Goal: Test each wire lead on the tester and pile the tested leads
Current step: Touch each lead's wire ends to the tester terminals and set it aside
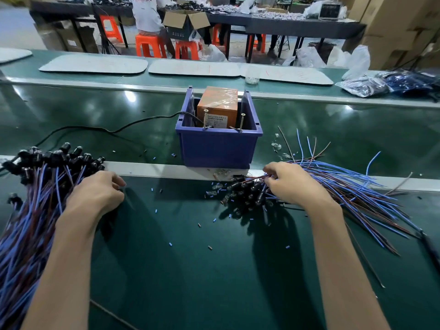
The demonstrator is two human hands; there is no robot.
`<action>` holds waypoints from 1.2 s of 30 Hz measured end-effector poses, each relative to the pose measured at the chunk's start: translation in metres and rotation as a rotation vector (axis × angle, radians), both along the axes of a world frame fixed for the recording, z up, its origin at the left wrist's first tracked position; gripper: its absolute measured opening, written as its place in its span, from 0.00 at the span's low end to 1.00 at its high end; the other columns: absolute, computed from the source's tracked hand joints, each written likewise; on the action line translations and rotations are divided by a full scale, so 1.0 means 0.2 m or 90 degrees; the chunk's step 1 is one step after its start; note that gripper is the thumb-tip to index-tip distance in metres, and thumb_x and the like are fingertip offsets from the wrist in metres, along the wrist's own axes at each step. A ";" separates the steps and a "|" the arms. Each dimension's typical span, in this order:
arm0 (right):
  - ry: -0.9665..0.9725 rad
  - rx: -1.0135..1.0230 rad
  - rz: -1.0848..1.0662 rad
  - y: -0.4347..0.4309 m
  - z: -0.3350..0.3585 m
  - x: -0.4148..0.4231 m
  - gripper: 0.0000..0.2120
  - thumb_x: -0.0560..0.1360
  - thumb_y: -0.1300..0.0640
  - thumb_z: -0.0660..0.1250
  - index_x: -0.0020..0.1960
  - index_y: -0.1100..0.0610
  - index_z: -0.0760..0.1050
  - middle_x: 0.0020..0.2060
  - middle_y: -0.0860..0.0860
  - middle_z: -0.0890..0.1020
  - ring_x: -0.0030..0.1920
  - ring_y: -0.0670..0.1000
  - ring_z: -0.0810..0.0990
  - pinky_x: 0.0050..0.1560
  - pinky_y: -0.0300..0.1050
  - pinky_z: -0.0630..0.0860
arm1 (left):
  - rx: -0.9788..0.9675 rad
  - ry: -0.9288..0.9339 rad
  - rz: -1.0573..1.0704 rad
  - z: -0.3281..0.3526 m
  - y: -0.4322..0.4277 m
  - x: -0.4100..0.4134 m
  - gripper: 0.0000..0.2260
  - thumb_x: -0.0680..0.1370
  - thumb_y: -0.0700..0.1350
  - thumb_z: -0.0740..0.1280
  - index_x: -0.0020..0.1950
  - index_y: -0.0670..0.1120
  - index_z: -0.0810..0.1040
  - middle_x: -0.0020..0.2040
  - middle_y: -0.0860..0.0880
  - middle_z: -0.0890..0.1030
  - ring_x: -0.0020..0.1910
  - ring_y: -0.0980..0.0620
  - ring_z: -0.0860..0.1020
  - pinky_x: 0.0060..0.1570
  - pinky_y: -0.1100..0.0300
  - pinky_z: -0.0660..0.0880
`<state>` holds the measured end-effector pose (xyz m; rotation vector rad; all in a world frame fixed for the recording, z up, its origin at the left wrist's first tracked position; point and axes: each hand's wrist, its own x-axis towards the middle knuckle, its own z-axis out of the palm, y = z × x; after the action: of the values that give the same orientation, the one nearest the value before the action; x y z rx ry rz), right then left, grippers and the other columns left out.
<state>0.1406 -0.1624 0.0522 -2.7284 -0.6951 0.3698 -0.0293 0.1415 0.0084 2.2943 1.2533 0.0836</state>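
Observation:
The tester is an orange box (217, 104) standing in a blue bin (217, 145), with two upright screws (205, 119) at the bin's front rim. A big pile of blue and brown wire leads with black ends (31, 203) lies at the left; my left hand (95, 194) rests on its right edge, fingers curled on a lead. A second, fanned pile of leads (345, 189) lies at the right. My right hand (292, 182) sits on its black ends, fingertips pinched on leads there.
A black power cable (119, 128) runs left from the bin across the green conveyor belt (190, 258). Small cut insulation bits (170, 244) litter the belt. Grey mats (95, 64) and bagged parts (392, 83) lie on the far side. A person sits on orange stools beyond.

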 end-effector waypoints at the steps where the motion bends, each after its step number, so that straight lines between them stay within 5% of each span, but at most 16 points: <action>1: 0.000 0.004 -0.006 0.00 0.00 0.00 0.17 0.79 0.57 0.59 0.68 0.55 0.72 0.64 0.54 0.76 0.64 0.55 0.73 0.62 0.48 0.71 | -0.005 -0.001 -0.001 0.00 0.00 0.00 0.13 0.70 0.34 0.67 0.40 0.53 0.75 0.47 0.48 0.82 0.54 0.45 0.78 0.59 0.51 0.74; 7: -0.095 0.180 -0.086 -0.02 0.00 0.02 0.08 0.75 0.58 0.63 0.50 0.51 0.80 0.49 0.52 0.83 0.52 0.55 0.79 0.56 0.48 0.75 | 0.010 0.012 -0.005 0.00 0.00 0.00 0.12 0.70 0.36 0.67 0.41 0.54 0.76 0.50 0.47 0.82 0.54 0.43 0.78 0.59 0.50 0.74; 13: -0.007 0.059 -0.006 -0.02 -0.01 0.00 0.07 0.76 0.57 0.62 0.46 0.49 0.78 0.46 0.51 0.81 0.50 0.54 0.78 0.50 0.44 0.73 | 0.067 -0.017 -0.024 0.09 -0.14 0.04 0.13 0.71 0.36 0.64 0.47 0.54 0.77 0.49 0.51 0.83 0.53 0.45 0.78 0.56 0.53 0.75; 16: -0.052 0.119 0.007 0.00 0.03 -0.01 0.06 0.76 0.55 0.64 0.49 0.51 0.79 0.47 0.50 0.82 0.50 0.52 0.78 0.54 0.46 0.75 | 0.126 -0.128 -0.094 0.16 -0.28 0.11 0.13 0.71 0.35 0.66 0.46 0.53 0.77 0.45 0.52 0.82 0.52 0.46 0.78 0.52 0.55 0.74; 21: 0.086 0.300 0.176 0.10 0.10 -0.15 0.09 0.74 0.52 0.70 0.54 0.49 0.79 0.42 0.41 0.83 0.40 0.37 0.79 0.44 0.29 0.71 | 0.003 -0.446 -0.280 0.30 -0.55 0.17 0.16 0.71 0.30 0.70 0.44 0.52 0.76 0.40 0.57 0.80 0.43 0.61 0.79 0.48 0.67 0.75; 27: 0.174 0.502 0.215 0.20 0.10 -0.23 0.08 0.75 0.66 0.64 0.52 0.62 0.78 0.44 0.58 0.85 0.47 0.57 0.84 0.53 0.63 0.77 | -0.179 -0.650 -0.388 0.36 -0.76 0.19 0.15 0.74 0.29 0.67 0.46 0.50 0.76 0.44 0.54 0.81 0.44 0.60 0.80 0.40 0.68 0.77; 36: 0.195 0.574 0.165 0.15 0.10 -0.20 0.08 0.77 0.63 0.62 0.51 0.62 0.80 0.46 0.59 0.85 0.49 0.59 0.84 0.56 0.61 0.77 | -0.209 -0.709 -0.335 0.35 -0.86 0.22 0.10 0.75 0.33 0.68 0.49 0.48 0.76 0.46 0.54 0.80 0.47 0.61 0.79 0.46 0.70 0.75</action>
<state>0.1011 -0.1325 0.0722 -1.7008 -0.8595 0.3928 0.0146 -0.0308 0.0782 1.7206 0.0770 0.7704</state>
